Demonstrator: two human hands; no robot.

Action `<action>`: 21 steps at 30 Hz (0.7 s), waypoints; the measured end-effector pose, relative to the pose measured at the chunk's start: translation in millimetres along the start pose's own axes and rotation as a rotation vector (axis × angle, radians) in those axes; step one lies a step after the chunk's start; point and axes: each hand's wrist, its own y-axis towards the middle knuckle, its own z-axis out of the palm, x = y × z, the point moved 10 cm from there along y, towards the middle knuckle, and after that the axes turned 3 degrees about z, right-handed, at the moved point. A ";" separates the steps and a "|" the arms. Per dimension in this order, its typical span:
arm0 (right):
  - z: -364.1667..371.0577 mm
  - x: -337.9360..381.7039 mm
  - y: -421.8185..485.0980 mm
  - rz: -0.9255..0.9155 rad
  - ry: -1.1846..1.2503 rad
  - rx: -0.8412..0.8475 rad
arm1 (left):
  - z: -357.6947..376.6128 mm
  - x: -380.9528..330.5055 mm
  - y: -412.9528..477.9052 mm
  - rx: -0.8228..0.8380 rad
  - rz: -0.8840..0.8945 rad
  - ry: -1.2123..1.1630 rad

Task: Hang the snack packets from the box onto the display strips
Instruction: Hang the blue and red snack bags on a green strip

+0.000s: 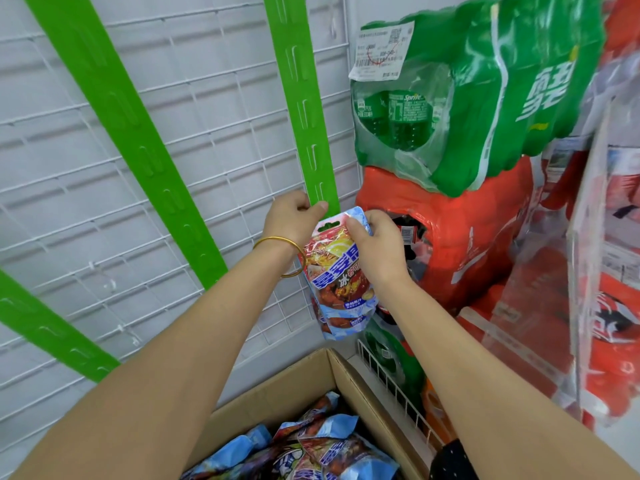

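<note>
While the lower end of the right-hand display strip (304, 109) is pinched between thumb and curled fingers of the left hand (294, 216), a snack packet (332, 282) is gripped at its top edge by the right hand (375, 244), fingers curled over the front beside the hanging slot. The packet is held upright, just beside and slightly below the strip's end, against the white wire grid (207, 133); its top corner is close to the left thumb. Part of a second, similar packet is seen behind its lower edge (whether that one hangs from anything cannot be told). A gold bangle (277, 241) is worn on the left wrist.

Two further green strips (138, 143) are fixed slantwise across the grid to the left, well apart from the hands. Below the forearms, an open cardboard box (277, 386) is seen, with more packets (311, 445) of the same blue-and-red kind piled loosely inside. To the right, a shrink-wrapped pack of green soda bottles (485, 98) is stacked on a red-wrapped pack (467, 237), the latter just beside the right hand. More red-wrapped goods are blurred at the far right.
</note>
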 end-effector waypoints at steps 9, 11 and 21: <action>-4.3 4.7 4.8 -0.061 -0.072 -0.087 | 1.8 -3.1 -4.8 0.040 -0.011 -0.069; -3.8 2.3 5.0 -0.066 -0.122 -0.087 | 0.8 -2.2 -5.0 0.043 -0.005 -0.092; 0.7 -17.3 2.1 -0.026 -0.289 -0.014 | 3.1 9.8 -11.8 0.093 -0.011 -0.175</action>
